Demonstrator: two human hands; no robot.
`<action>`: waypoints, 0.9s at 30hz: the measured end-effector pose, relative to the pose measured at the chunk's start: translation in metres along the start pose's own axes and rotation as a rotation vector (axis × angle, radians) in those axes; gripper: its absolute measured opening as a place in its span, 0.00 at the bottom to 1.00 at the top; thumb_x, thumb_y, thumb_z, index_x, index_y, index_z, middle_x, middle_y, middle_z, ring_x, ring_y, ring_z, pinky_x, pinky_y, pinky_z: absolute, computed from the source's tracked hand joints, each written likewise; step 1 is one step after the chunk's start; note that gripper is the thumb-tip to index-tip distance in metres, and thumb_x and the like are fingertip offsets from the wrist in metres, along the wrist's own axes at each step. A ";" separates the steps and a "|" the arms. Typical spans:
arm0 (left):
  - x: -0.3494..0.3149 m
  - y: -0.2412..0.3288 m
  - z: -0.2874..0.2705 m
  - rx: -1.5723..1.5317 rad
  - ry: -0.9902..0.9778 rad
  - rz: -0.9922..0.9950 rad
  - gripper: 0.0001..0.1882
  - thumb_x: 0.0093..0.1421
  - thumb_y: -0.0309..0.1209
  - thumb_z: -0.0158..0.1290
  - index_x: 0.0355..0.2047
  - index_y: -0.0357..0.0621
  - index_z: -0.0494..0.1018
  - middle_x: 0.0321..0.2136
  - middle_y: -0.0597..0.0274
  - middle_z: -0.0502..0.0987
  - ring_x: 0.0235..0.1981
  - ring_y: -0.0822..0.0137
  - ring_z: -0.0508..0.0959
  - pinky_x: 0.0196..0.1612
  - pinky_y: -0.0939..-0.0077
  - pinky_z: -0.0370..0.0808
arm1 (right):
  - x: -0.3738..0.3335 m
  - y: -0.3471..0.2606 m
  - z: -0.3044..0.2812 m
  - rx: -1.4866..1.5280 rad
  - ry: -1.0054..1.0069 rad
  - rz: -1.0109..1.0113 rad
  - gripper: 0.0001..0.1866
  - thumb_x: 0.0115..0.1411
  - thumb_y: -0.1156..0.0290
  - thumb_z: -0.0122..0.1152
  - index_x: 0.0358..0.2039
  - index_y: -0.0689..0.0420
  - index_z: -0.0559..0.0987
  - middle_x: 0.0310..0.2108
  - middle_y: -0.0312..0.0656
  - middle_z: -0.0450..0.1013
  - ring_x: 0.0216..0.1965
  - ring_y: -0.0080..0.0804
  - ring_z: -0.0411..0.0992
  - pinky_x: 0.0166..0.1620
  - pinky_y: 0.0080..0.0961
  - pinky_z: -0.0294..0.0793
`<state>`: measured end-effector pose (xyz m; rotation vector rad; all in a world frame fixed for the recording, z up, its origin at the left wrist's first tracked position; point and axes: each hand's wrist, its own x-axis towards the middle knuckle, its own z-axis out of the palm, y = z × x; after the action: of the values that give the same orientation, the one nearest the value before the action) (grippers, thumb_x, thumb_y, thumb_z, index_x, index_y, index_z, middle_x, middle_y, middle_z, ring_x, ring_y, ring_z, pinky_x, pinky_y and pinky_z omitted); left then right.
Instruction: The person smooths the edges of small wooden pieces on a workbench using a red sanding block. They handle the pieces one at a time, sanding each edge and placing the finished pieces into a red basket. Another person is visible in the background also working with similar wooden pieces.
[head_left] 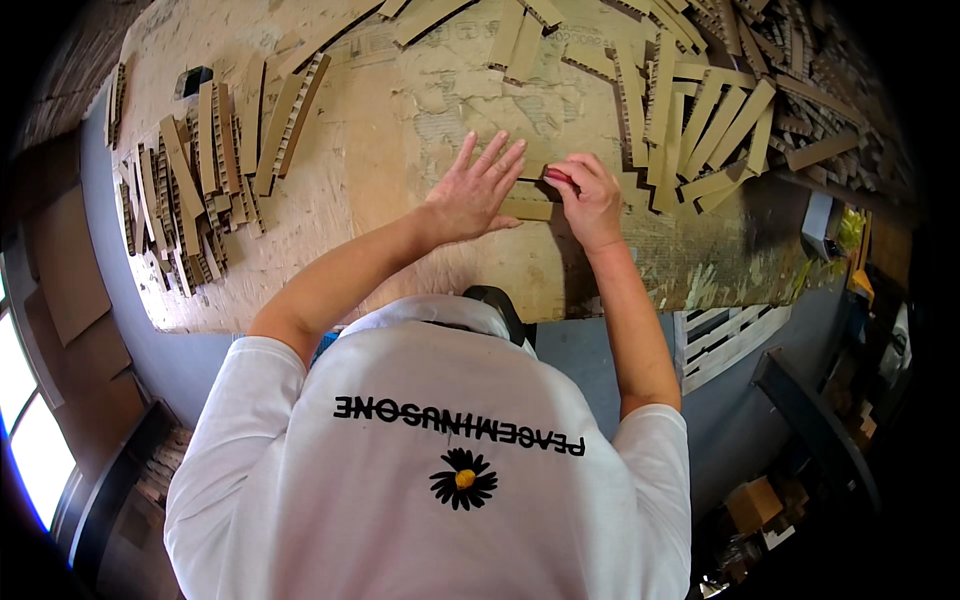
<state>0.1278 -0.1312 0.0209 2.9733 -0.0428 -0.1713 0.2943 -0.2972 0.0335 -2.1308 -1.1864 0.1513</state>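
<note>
My left hand (pixel 470 198) lies spread over the middle of the worktable, palm down and fingers apart. Just under its thumb and stretching toward my right hand is a tan honeycomb-cardboard strip (pixel 532 209). My right hand (pixel 593 203) is closed around a small red object (pixel 559 175), of which only one end shows at the fingers. Its kind is hidden by the grip. A thin dark line runs from it toward the left fingertips; I cannot make out whether it belongs to the object or to a cardboard edge.
The worn wooden worktable (pixel 370 130) carries a loose pile of cardboard strips (pixel 180 195) on the left. A larger heap of strips (pixel 725 125) spreads over the far right. A small dark object (pixel 193 80) sits at the far left. Below the right edge stands a white slatted pallet (pixel 725 345).
</note>
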 end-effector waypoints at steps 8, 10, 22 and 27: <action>-0.028 0.001 0.007 -0.190 0.177 -0.046 0.42 0.61 0.57 0.60 0.64 0.36 0.67 0.76 0.49 0.52 0.78 0.41 0.46 0.75 0.34 0.44 | -0.001 -0.003 -0.004 0.441 0.111 0.159 0.06 0.56 0.76 0.74 0.35 0.57 0.86 0.37 0.39 0.78 0.38 0.34 0.78 0.45 0.28 0.76; -0.035 0.000 0.011 -0.201 0.219 -0.066 0.35 0.60 0.51 0.63 0.58 0.37 0.71 0.74 0.52 0.55 0.77 0.41 0.48 0.75 0.34 0.45 | 0.002 -0.005 -0.019 0.519 0.312 0.242 0.06 0.57 0.78 0.72 0.36 0.60 0.86 0.38 0.40 0.78 0.38 0.34 0.78 0.47 0.25 0.76; -0.026 0.012 0.023 -0.140 0.335 -0.027 0.20 0.60 0.40 0.63 0.46 0.38 0.78 0.72 0.57 0.59 0.76 0.42 0.50 0.75 0.33 0.48 | -0.052 -0.025 -0.014 0.217 0.104 0.091 0.07 0.54 0.75 0.75 0.34 0.56 0.86 0.34 0.38 0.76 0.35 0.39 0.76 0.39 0.34 0.74; -0.025 0.013 0.021 -0.118 0.324 -0.034 0.19 0.60 0.40 0.63 0.46 0.39 0.78 0.71 0.57 0.60 0.76 0.42 0.51 0.75 0.34 0.48 | -0.043 -0.022 -0.009 0.103 0.047 -0.030 0.08 0.52 0.72 0.75 0.33 0.52 0.86 0.34 0.35 0.77 0.37 0.39 0.76 0.41 0.35 0.72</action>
<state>0.1003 -0.1467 0.0051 2.8447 0.0558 0.2939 0.2572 -0.3281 0.0444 -2.0154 -1.1577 0.1457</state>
